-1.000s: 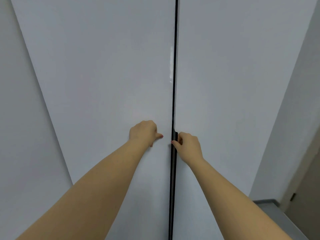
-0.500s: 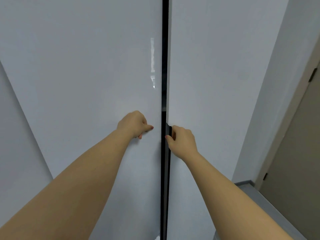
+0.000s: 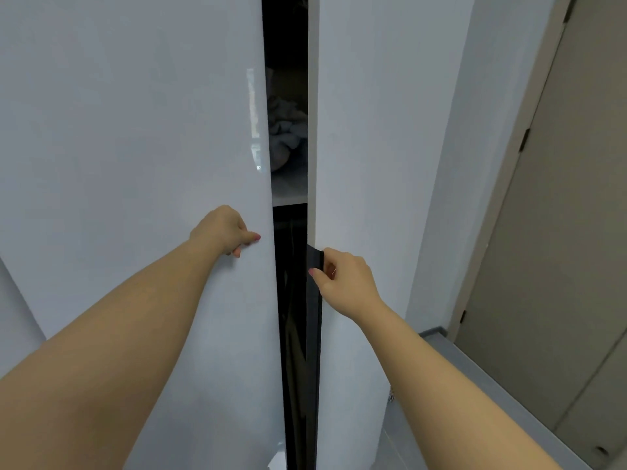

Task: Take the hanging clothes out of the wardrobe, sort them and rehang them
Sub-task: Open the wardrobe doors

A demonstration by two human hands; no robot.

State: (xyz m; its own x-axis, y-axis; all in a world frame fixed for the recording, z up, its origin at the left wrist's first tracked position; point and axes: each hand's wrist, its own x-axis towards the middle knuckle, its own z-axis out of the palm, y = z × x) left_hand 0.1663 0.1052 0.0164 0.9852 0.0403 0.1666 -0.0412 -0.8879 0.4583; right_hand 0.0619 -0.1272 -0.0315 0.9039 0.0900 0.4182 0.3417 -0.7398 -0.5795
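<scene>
Wardrobe [image 3: 366, 130] ajar, right hand [image 3: 346, 279] gripping dark handle [image 3: 315, 300], left hand [image 3: 220, 228] clenched against left door [image 3: 135, 130], perhaps cloth [image 3: 283, 137] inside

passage: narrow upright gap [image 3: 288, 39] between left door [image 3: 135, 147] and right door [image 3: 373, 130]; both leaves barely ajar, blocking all else of the front.
upper gap: white shelf [image 3: 290, 199] crosses it; grey bundled cloth [image 3: 284, 137] takes the room just above.
lower gap: dark, contents unclear; black handle strip [image 3: 314, 334] on the right door's edge narrows it, right hand [image 3: 346, 279] pinching that strip.
left hand [image 3: 222, 230]: curled on the left door's face, clear of the gap.
right flank: side wall [image 3: 451, 164] near the right door.
</scene>
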